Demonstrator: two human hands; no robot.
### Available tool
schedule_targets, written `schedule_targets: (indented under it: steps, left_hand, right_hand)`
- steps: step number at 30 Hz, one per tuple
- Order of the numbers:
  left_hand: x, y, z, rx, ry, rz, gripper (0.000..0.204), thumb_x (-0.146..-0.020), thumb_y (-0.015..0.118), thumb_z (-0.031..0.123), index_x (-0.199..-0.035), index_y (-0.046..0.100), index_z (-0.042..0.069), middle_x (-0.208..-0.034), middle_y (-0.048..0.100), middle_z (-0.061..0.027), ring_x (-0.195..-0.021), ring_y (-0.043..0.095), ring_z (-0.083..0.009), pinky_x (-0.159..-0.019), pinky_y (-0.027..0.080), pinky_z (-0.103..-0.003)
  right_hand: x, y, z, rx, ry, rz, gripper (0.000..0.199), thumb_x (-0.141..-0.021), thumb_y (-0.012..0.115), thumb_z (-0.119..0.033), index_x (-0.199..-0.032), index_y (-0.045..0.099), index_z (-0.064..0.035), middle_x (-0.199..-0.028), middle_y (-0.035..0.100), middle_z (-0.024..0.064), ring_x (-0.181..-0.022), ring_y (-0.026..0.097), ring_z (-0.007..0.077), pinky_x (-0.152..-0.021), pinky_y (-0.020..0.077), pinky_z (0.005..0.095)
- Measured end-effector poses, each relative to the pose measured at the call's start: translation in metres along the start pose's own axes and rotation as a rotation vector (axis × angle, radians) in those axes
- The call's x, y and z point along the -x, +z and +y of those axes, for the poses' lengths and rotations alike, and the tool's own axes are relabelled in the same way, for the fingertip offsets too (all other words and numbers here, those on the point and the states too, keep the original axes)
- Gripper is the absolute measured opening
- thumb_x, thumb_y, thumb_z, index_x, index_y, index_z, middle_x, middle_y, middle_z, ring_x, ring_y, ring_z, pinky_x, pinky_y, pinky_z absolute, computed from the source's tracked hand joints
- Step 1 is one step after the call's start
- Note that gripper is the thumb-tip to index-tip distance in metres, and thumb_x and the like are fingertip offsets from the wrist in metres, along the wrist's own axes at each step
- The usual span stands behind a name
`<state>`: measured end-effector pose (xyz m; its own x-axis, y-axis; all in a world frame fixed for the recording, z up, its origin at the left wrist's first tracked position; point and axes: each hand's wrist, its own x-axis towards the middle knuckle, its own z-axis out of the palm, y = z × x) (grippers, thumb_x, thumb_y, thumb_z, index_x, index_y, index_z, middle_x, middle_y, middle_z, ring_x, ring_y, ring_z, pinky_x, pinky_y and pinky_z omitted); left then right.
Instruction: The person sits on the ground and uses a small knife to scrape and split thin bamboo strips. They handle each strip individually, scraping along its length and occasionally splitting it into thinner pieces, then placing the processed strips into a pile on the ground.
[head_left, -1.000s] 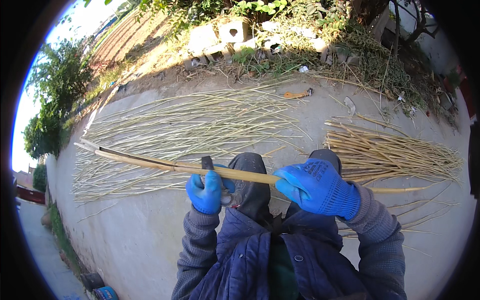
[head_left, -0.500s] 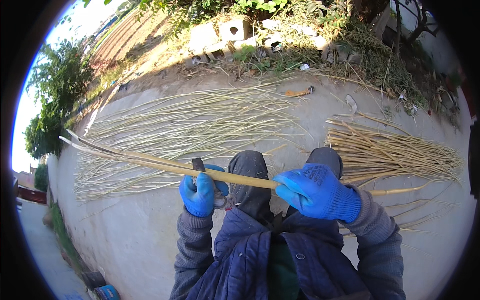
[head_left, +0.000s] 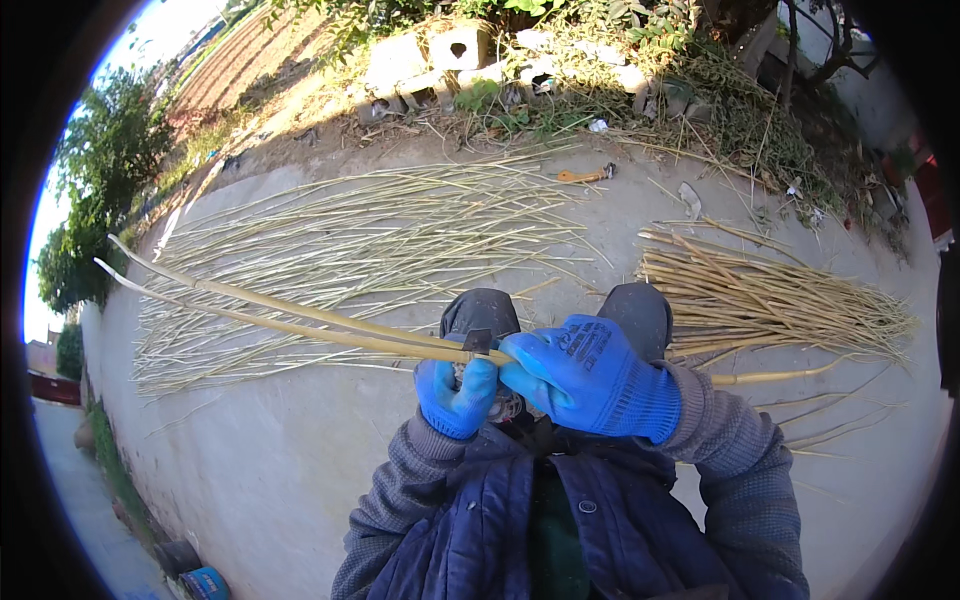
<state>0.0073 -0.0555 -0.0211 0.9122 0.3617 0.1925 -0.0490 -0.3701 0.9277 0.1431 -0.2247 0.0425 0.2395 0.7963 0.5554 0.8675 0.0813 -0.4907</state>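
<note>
Both my hands wear blue gloves and meet in front of my chest. My right hand (head_left: 590, 375) grips a long yellow cane (head_left: 300, 315) that reaches out to the left and is split into two strips from my hands to its far end. My left hand (head_left: 458, 390) holds a small dark blade (head_left: 478, 342) set into the cane at the split. The rest of the cane (head_left: 775, 377) sticks out to the right behind my right wrist.
Many thin split strips (head_left: 350, 240) lie spread on the concrete to the left. A bundle of whole canes (head_left: 770, 300) lies at the right. My knees (head_left: 480, 310) show below the hands. A tool with an orange handle (head_left: 582, 176) lies near the weedy edge.
The split has run further along the cane, and its two halves now fork apart at the left end. My hands have come closer together.
</note>
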Motion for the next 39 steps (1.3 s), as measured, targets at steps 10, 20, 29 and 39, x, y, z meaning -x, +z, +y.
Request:
schedule_targets:
  steps: [10,20,29,39]
  left_hand:
    - [-0.009,-0.029,0.010,0.017,-0.087,0.218,0.035,-0.098,0.058,0.026,-0.106,0.065,-0.008,-0.068,0.068,-0.0127,-0.061,0.065,-0.0164,-0.057,0.054,-0.029]
    - [-0.002,-0.030,-0.001,0.046,-0.020,0.099,0.029,-0.097,0.057,0.021,-0.099,0.067,-0.006,-0.072,0.068,-0.0119,-0.057,0.064,-0.0158,-0.055,0.053,-0.027]
    - [0.003,-0.015,-0.002,0.139,-0.124,0.018,0.054,-0.103,0.046,0.044,-0.101,0.064,-0.007,-0.077,0.069,-0.0143,-0.062,0.066,-0.0179,-0.058,0.054,-0.029]
    - [0.007,-0.012,0.006,-0.030,-0.006,-0.055,0.057,-0.098,0.054,0.050,-0.103,0.066,-0.005,-0.083,0.071,-0.0132,-0.072,0.067,-0.0169,-0.064,0.054,-0.029]
  right_hand:
    - [0.007,-0.004,0.004,-0.049,0.132,-0.157,0.021,-0.092,0.069,-0.018,-0.103,0.068,-0.0009,-0.067,0.062,0.0145,-0.056,0.064,0.0293,-0.053,0.0505,0.0369]
    - [0.016,-0.004,0.003,-0.140,0.205,-0.173,0.023,-0.093,0.067,-0.027,-0.092,0.064,-0.0046,-0.068,0.063,0.0138,-0.059,0.065,0.0297,-0.053,0.0499,0.0405]
    - [0.020,-0.001,0.002,-0.104,0.188,-0.064,0.024,-0.090,0.070,-0.025,-0.095,0.064,-0.0022,-0.069,0.063,0.0127,-0.056,0.064,0.0289,-0.050,0.0506,0.0385]
    - [0.025,-0.001,-0.004,-0.053,0.071,0.004,0.027,-0.089,0.071,-0.028,-0.092,0.062,-0.0022,-0.066,0.062,0.0103,-0.052,0.062,0.0260,-0.047,0.0474,0.0389]
